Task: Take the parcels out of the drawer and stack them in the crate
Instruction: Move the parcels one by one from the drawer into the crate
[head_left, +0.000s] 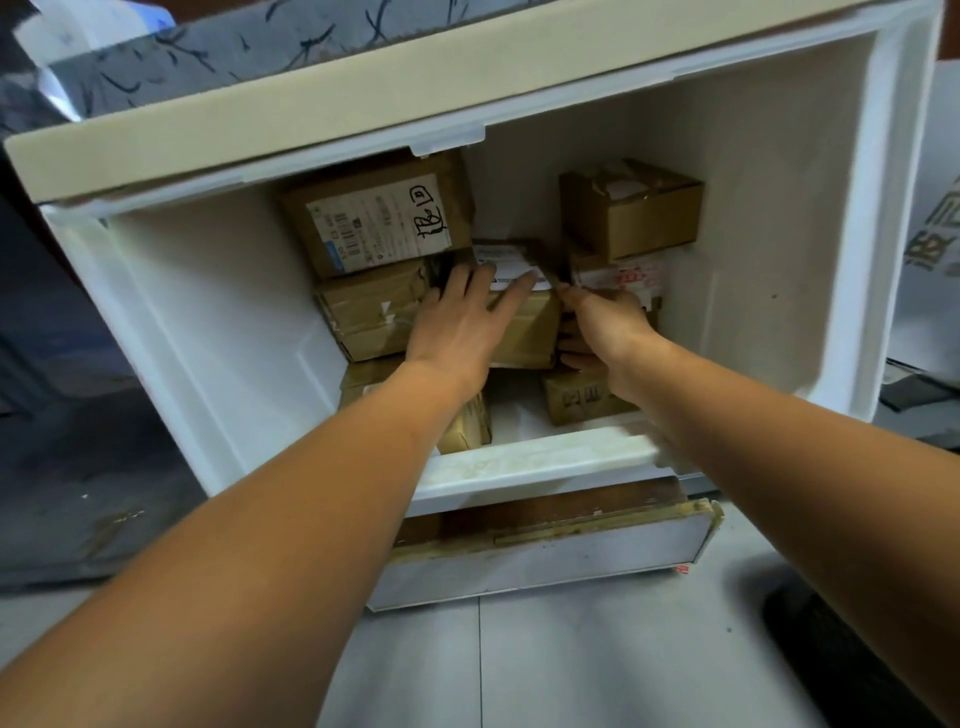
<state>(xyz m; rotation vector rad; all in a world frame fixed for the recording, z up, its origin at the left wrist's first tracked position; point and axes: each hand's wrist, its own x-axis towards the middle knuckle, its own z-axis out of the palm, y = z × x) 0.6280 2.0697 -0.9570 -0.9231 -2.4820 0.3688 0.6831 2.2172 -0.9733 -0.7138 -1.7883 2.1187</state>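
A white drawer (535, 460) stands pulled open, with several brown cardboard parcels piled inside. Both my hands reach into it around the middle parcel (524, 332), a brown box with a white label on top. My left hand (462, 322) lies flat on its top and left side, fingers straight over the label. My right hand (605, 330) grips its right edge, thumb underneath. A large labelled parcel (379, 218) with black handwriting sits at the back left, a taped one (371, 312) below it. A small open-flapped box (631, 208) tops the right pile. No crate is in view.
The drawer's tall white walls (171, 322) close in left and right. A cream cabinet top (322, 109) overhangs the back. Below is a second drawer front (545, 566), then grey floor tiles (571, 665). A dark covered object (62, 415) stands at the left.
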